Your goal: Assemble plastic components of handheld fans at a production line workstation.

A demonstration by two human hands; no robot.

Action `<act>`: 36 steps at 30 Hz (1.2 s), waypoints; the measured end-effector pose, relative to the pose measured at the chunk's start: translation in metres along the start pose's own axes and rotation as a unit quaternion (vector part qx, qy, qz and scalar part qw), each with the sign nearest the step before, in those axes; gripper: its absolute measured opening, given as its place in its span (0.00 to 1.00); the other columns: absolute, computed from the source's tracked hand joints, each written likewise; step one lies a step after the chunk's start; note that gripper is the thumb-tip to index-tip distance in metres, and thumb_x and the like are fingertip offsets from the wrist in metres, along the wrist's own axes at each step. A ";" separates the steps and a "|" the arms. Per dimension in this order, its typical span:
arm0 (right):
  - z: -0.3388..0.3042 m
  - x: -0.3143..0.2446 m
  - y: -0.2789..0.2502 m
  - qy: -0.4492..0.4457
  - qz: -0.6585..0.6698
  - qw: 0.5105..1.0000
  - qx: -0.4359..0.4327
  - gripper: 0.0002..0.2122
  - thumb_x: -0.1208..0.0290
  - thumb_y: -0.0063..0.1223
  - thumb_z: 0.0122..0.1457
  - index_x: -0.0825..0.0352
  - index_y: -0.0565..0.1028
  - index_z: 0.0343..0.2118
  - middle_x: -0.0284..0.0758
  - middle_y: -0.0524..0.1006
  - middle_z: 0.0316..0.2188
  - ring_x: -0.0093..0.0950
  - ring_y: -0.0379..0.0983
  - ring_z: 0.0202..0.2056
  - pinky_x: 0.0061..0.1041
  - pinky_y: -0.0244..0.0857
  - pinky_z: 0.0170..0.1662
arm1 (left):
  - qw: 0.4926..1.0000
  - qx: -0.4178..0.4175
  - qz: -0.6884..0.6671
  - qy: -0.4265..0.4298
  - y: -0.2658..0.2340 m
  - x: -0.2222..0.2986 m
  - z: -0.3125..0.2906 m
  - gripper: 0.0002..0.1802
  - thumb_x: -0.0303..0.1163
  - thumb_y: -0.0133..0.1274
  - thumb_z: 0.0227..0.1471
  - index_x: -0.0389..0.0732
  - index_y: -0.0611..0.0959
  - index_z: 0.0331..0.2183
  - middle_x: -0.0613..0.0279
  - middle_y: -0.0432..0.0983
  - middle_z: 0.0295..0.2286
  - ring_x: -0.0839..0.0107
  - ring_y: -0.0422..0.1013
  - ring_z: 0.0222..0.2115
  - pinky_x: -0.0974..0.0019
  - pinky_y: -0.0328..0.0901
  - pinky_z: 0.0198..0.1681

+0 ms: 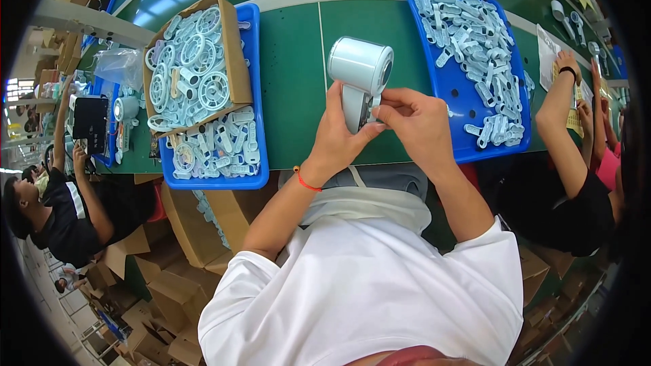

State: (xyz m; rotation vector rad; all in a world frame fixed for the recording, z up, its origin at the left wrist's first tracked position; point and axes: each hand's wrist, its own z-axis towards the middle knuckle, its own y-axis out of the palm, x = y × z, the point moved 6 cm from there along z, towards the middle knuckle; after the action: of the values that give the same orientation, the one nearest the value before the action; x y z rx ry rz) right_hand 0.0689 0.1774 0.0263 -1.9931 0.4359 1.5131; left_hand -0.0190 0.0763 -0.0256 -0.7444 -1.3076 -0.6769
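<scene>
A pale blue hair-dryer-shaped device (358,62) with a barrel head stands upright in front of me, over the green table. My left hand (337,130) is closed round its handle from the left, thumb across the lower end. The handle's right side shows a darker, opened-up face with small parts inside. At that side, the fingertips of my right hand (419,122) are pinched together against the handle. Whatever lies between those fingertips is too small and covered to make out.
Left, a blue tray (253,163) holds pale plastic parts under a cardboard box (234,61) of rings and pieces. Right, another blue tray (444,112) carries a heap of narrow handle-shaped shells (475,44). People work at both sides; cardboard cartons (178,291) stand behind left.
</scene>
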 end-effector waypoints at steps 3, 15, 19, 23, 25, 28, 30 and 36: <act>0.002 0.000 -0.001 -0.010 0.001 1.000 0.001 0.11 0.78 0.57 0.46 0.77 0.75 0.33 0.39 0.78 0.25 0.22 0.75 0.27 0.18 0.68 0.30 | 0.998 0.015 0.046 0.026 0.001 0.003 0.000 0.45 0.34 0.62 0.39 0.31 0.55 0.53 0.45 0.66 0.43 0.55 0.68 0.41 0.60 0.63 0.43; 0.013 0.011 -0.003 0.038 -0.027 0.998 -0.033 0.09 0.75 0.59 0.45 0.74 0.73 0.27 0.37 0.76 0.22 0.20 0.72 0.24 0.17 0.66 0.26 | 0.989 0.011 0.142 0.023 0.001 0.009 0.004 0.41 0.29 0.58 0.38 0.27 0.57 0.51 0.49 0.68 0.39 0.61 0.69 0.36 0.65 0.65 0.38; 0.010 0.010 -0.001 0.018 -0.018 0.999 -0.024 0.10 0.75 0.59 0.46 0.74 0.72 0.28 0.37 0.76 0.23 0.20 0.72 0.24 0.17 0.66 0.26 | 0.996 -0.003 0.088 0.018 0.001 0.006 0.005 0.42 0.28 0.59 0.38 0.28 0.56 0.52 0.50 0.68 0.40 0.62 0.69 0.38 0.65 0.64 0.40; 0.003 0.012 -0.001 -0.010 0.005 1.000 0.006 0.09 0.76 0.58 0.46 0.74 0.72 0.29 0.37 0.76 0.23 0.19 0.72 0.24 0.17 0.66 0.27 | 0.994 -0.011 0.088 0.068 0.004 0.010 0.002 0.45 0.29 0.60 0.37 0.29 0.54 0.53 0.47 0.67 0.41 0.57 0.68 0.40 0.62 0.63 0.42; 0.002 0.012 -0.002 -0.017 0.010 1.000 0.014 0.09 0.76 0.58 0.46 0.74 0.71 0.29 0.37 0.76 0.23 0.19 0.72 0.24 0.17 0.67 0.27 | 0.994 -0.011 0.095 0.055 0.005 0.008 0.003 0.45 0.30 0.60 0.37 0.28 0.54 0.53 0.43 0.68 0.41 0.51 0.69 0.40 0.59 0.64 0.42; 0.003 0.011 -0.003 -0.010 0.009 1.000 0.018 0.09 0.76 0.58 0.46 0.74 0.71 0.28 0.37 0.76 0.23 0.19 0.73 0.24 0.17 0.66 0.27 | 0.994 -0.009 0.085 0.075 0.005 0.009 0.003 0.44 0.30 0.59 0.38 0.26 0.54 0.52 0.41 0.68 0.40 0.50 0.70 0.38 0.59 0.65 0.40; 0.004 0.012 -0.003 0.022 -0.006 1.000 -0.003 0.08 0.76 0.59 0.46 0.72 0.71 0.27 0.36 0.76 0.23 0.20 0.73 0.24 0.16 0.66 0.25 | 0.988 0.008 0.124 0.095 0.005 0.010 0.000 0.42 0.31 0.57 0.39 0.24 0.55 0.51 0.38 0.69 0.38 0.47 0.71 0.34 0.57 0.66 0.36; 0.014 0.026 -0.001 0.072 0.064 0.995 -0.040 0.07 0.76 0.58 0.46 0.71 0.70 0.25 0.34 0.75 0.22 0.19 0.72 0.24 0.15 0.65 0.23 | 0.990 -0.004 0.123 0.061 0.005 0.007 0.003 0.41 0.32 0.55 0.38 0.23 0.56 0.50 0.37 0.69 0.36 0.45 0.71 0.31 0.56 0.67 0.33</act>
State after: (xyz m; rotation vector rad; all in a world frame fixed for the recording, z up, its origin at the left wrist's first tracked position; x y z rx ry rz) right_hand 0.0671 0.1892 -0.0007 -2.1828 0.5805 1.4874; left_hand -0.0156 0.0817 -0.0194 -0.8430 -1.0802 -0.5204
